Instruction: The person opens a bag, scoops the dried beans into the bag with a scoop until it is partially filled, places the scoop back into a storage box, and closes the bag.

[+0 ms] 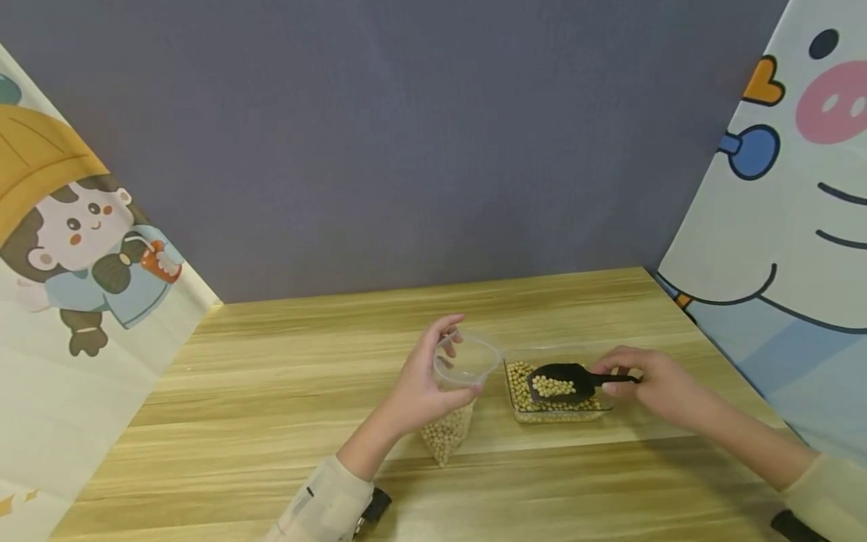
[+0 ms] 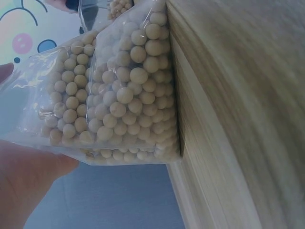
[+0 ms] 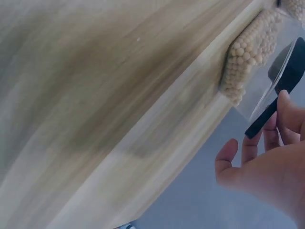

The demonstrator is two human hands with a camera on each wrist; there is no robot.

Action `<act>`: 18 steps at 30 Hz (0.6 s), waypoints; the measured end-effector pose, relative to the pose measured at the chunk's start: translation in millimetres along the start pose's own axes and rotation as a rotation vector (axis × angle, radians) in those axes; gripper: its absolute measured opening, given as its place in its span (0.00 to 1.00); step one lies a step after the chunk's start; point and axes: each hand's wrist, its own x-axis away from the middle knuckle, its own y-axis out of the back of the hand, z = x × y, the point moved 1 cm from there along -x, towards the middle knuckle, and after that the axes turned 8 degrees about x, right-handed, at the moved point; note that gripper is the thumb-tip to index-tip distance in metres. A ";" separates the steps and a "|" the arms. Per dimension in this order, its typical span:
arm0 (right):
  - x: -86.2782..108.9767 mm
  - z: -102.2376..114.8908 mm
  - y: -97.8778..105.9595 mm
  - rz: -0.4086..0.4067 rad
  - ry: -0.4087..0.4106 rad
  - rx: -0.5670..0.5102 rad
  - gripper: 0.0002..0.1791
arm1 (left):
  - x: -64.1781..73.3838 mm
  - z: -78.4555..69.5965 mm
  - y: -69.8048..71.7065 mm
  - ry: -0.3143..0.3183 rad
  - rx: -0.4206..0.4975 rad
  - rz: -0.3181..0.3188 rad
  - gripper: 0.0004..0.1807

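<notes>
My left hand (image 1: pixel 425 384) holds a clear plastic bag (image 2: pixel 126 102) around its wide, round mouth, thumb on the near side and fingers on the far side. Pale round beans that look like soybeans fill the lower part of the bag, which stands on the table. Between the thumb and fingers of my right hand (image 1: pixel 653 380) is the handle of a black scoop (image 1: pixel 584 380). A small heap of soybeans (image 1: pixel 552 387) lies in the scoop's bowl. It is held over a clear rectangular container (image 1: pixel 520 415) of soybeans, just right of the bag.
The wood-grain table (image 1: pixel 271 421) runs back to a dark grey panel (image 1: pixel 433 150). Cartoon-printed sheets hang at the left (image 1: pixel 156 331) and at the right (image 1: pixel 738 361). In the head view, the container's left wall stands close beside the bag's mouth.
</notes>
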 end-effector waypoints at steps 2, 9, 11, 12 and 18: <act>-0.2 -3.2 5.7 -0.002 -0.010 -0.009 0.13 | -0.1 0.4 -0.8 -0.004 -0.005 0.002 0.54; -14.0 9.2 54.0 -0.093 -0.022 0.136 0.13 | 0.6 0.2 0.4 0.008 0.003 0.017 0.55; -21.3 22.8 68.8 -0.129 0.007 0.197 0.13 | 0.6 0.7 0.6 0.003 0.005 0.019 0.55; -25.3 31.6 75.3 -0.141 0.026 0.223 0.13 | 0.5 0.7 0.6 0.000 0.004 0.020 0.55; -46.4 112.6 89.3 -0.200 0.273 0.409 0.15 | -0.3 0.7 1.0 -0.018 -0.012 0.017 0.55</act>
